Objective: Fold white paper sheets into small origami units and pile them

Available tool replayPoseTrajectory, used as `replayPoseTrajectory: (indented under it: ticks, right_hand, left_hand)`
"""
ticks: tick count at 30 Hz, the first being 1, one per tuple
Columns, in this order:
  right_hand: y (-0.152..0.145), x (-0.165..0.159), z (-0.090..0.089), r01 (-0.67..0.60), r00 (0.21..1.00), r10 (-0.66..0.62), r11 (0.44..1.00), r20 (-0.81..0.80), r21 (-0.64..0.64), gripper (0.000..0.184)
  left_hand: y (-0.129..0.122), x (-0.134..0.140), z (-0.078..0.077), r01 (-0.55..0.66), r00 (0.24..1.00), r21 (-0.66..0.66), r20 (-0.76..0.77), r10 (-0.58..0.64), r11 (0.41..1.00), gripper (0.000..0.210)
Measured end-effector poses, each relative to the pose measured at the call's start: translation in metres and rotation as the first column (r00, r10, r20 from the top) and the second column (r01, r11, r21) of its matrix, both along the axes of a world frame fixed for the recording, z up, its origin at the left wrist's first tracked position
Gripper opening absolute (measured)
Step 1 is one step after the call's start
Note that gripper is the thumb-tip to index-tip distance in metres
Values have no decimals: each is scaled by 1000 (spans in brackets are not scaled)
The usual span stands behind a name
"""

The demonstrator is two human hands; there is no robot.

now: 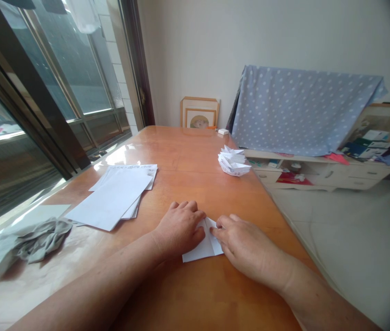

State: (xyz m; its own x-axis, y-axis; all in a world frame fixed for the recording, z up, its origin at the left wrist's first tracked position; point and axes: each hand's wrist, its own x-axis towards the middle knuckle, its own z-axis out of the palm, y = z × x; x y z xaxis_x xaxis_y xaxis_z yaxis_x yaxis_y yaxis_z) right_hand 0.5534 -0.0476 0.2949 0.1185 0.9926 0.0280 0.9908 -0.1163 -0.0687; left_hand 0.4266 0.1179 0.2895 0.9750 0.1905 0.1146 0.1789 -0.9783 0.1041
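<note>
A small piece of folded white paper (203, 248) lies on the wooden table, with a crease running down its middle. My left hand (183, 227) rests over its upper left part, fingers curled and pressed onto the paper. From the other side my right hand (241, 241) has its thumb and fingers closed at the paper's right edge. The paper's upper corner shows between the two hands; its sides are partly hidden beneath them. Farther up the table, near the right edge, stands a cluster of folded white paper boats (233, 163).
A loose stack of white sheets (112, 197) lies on the left of the wooden table (177, 161). Nearer on that side is a crumpled grey cloth (43, 239). A small white box (223, 132) sits at the far end. Beyond the right edge stands a low white cabinet (322, 177).
</note>
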Motion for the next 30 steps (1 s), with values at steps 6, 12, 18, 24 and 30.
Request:
replayPoseTrajectory:
  ticks: [6, 12, 18, 24, 30]
  right_hand:
    - [-2, 0, -2, -7, 999, 7, 1000, -39, 0, 27]
    - [-5, 0, -2, -19, 999, 20, 1000, -47, 12, 24]
    - [-6, 2, 3, -22, 995, 22, 1000, -102, -3, 27]
    - [-9, 5, 14, -26, 981, 22, 1000, -193, -17, 31]
    - [-7, 21, 21, 55, 923, -34, 998, -384, 42, 33]
  left_hand:
    - [-6, 1, 0, -27, 999, 32, 29, 26, 999, 31]
    - [-11, 1, 2, -42, 999, 68, 22, 40, 997, 31]
    - [-14, 2, 1, -85, 996, 62, 30, 83, 994, 33]
    - [-13, 3, -1, -100, 995, 53, 23, 99, 994, 33]
    - [-12, 4, 0, -104, 994, 47, -5, 105, 993, 36]
